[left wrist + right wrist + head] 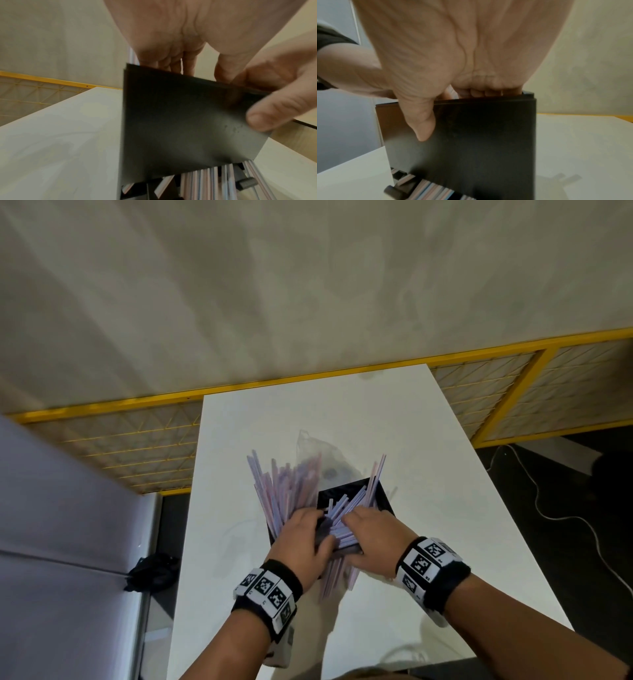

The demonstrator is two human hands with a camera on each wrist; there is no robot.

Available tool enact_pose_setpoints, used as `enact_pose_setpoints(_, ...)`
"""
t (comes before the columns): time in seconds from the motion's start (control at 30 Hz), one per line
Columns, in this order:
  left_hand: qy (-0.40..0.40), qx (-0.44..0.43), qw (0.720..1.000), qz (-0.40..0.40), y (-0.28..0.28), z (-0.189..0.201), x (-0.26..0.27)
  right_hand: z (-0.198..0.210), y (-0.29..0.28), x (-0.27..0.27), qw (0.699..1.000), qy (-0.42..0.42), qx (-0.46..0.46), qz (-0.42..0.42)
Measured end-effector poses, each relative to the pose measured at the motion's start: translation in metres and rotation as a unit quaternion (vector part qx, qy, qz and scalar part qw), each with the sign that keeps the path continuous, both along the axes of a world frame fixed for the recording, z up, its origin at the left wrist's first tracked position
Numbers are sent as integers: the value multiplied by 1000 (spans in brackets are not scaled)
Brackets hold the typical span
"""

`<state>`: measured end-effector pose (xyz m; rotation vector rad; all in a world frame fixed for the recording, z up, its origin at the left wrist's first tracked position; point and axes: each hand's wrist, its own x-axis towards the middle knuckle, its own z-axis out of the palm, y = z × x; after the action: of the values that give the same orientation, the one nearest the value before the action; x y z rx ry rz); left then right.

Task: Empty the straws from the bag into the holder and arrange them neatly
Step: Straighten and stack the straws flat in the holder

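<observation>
1. Nearest, some straws [337, 577] are seen poking out low at the front of the black holder [376, 501], just under both hands, on the white surface [445, 542].
2. The left hand [301, 539] is laid over the near left edge of the holder. Its fingers are reached down inside and its thumb [274, 108] is pressed on the outer wall [180, 119], so the wall is pinched.
3. The right hand [373, 532] is set just beside it on the near right edge. Its fingers [488, 92] are tucked over the rim and its thumb [423, 121] is laid on the outside, so the holder is gripped there too.
4. Between and beyond the hands, the straws are fanned out in a messy way. Many lean away to the left.
5. The tidying step seems to be in hand. Next, the leaning straws would need to be gathered and pushed straight.
6. Past the holder, the clear bag [322, 453] is lying flat. It looks emptied.
7. The fingertips inside the holder are hidden. The bottom slot is blurred, so how the straws sit there cannot be told.
</observation>
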<state>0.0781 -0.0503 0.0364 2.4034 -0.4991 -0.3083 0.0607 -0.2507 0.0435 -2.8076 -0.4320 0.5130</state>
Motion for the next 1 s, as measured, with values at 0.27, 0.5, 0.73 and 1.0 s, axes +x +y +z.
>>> enact_pose_setpoints(0.27,21,-1,999,46,17,3,-4,-10,2,4,997,6,-77,-16)
enact_pose_setpoints(0.5,76,6,996,51,8,5,-6,-14,15,7,991,14,-110,-74)
enact_pose_setpoints(0.73,98,64,993,33,3,0,1,-12,11,7,995,2,-96,-34)
enact_pose_setpoints(1.0,70,148,987,-9,0,-5,4,5,-10,7,1000,-11,29,-2)
